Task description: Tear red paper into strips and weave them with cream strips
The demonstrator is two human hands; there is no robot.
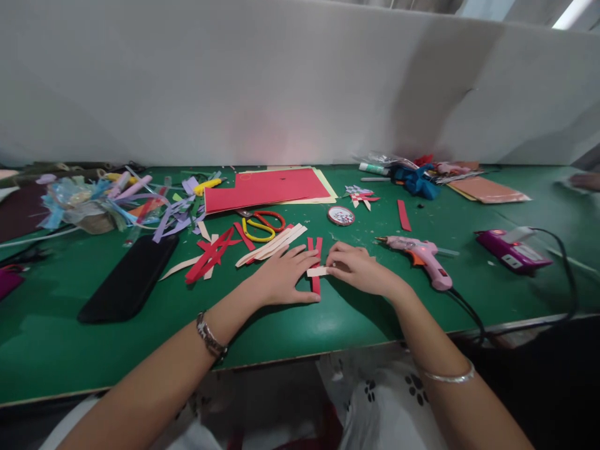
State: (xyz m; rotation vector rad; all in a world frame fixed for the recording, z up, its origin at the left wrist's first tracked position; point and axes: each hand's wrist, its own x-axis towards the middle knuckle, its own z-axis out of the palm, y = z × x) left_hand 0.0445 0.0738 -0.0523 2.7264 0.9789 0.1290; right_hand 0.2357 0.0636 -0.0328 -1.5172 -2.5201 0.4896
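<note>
My left hand [285, 278] lies flat with its fingers spread, fingertips touching two upright red paper strips [316, 285] on the table. Across these strips runs a short cream paper strip [317, 272]. Its right end is pinched between the thumb and fingers of my right hand [355, 267]. Several loose cream strips [276, 242] lie just beyond my left hand, near scissors [260, 226] with red and yellow handles. Crossed red strips [210, 256] rest further left. To the right of my right hand is a pink glue gun [424, 253].
A green table [272, 337] ends at a pale partition [197, 81]. Red card sheets [281, 185], a round pin case [340, 215] and a woven paper star [360, 195] lie beyond my hands. A black phone [131, 278] is left; a purple power strip [513, 250] with a cable is right.
</note>
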